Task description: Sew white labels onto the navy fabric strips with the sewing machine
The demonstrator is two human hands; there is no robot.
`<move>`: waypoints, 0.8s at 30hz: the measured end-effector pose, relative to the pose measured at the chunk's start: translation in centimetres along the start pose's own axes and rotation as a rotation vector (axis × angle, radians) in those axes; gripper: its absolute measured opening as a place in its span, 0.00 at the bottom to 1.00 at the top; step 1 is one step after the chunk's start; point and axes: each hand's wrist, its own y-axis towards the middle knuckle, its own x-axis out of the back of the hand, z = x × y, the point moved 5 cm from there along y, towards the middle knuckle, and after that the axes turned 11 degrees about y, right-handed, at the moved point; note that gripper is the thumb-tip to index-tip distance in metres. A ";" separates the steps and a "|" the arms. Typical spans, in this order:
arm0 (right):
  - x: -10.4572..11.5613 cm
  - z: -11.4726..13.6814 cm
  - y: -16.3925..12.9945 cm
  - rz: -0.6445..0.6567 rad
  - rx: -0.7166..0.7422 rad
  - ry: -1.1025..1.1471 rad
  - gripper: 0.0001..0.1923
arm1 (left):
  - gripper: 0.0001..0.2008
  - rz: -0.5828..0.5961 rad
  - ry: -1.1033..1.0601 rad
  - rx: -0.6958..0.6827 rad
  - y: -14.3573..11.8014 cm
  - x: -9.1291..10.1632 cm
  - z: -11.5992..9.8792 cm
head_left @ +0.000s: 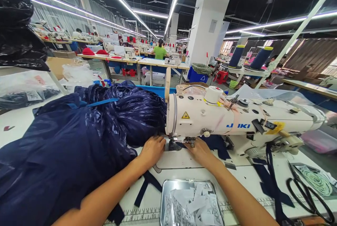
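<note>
My left hand (pixel 154 151) is closed, its bent fingers at the edge of a navy garment (pixel 65 148), just left of the presser foot (pixel 172 145). That garment is shiny, gathered and bunched, and it spreads over the left half of the table. To the right of the needle area, my right hand (pixel 199 151) has its fingers closed on dark navy cloth; the fingertips are partly hidden behind the machine parts. Above both hands is the head of a white sewing machine (pixel 189 113). Navy cloth (pixel 219 146) also lies under the machine arm.
A metal tray (pixel 164 192) with white printed labels (pixel 197 201) stands in front of the machine. Black scissors (pixel 306 191) and navy strips (pixel 271 180) lie at right. Two thread cones (pixel 236 57) stand behind. A person in green (pixel 159 51) sits farther off.
</note>
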 end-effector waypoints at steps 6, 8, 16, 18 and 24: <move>0.3 0.1 -0.2 0.055 -0.017 0.034 0.08 | 0.08 -0.095 -0.305 0.126 -4.1 2.4 0.6; 0.3 -0.1 -0.3 0.062 -0.038 0.057 0.07 | 0.05 -0.130 -0.576 0.200 -5.6 2.9 0.8; -0.4 -0.1 -0.7 0.053 -0.070 0.034 0.10 | 0.13 -0.194 -2.090 0.538 -9.6 3.2 -1.6; -0.4 0.4 -0.8 0.068 -0.063 0.011 0.10 | 0.14 -0.255 -2.249 0.558 -10.0 3.4 -2.3; 1.3 2.5 -2.5 -0.034 0.041 0.064 0.10 | 0.15 -0.321 -2.418 0.503 -10.6 3.3 -3.1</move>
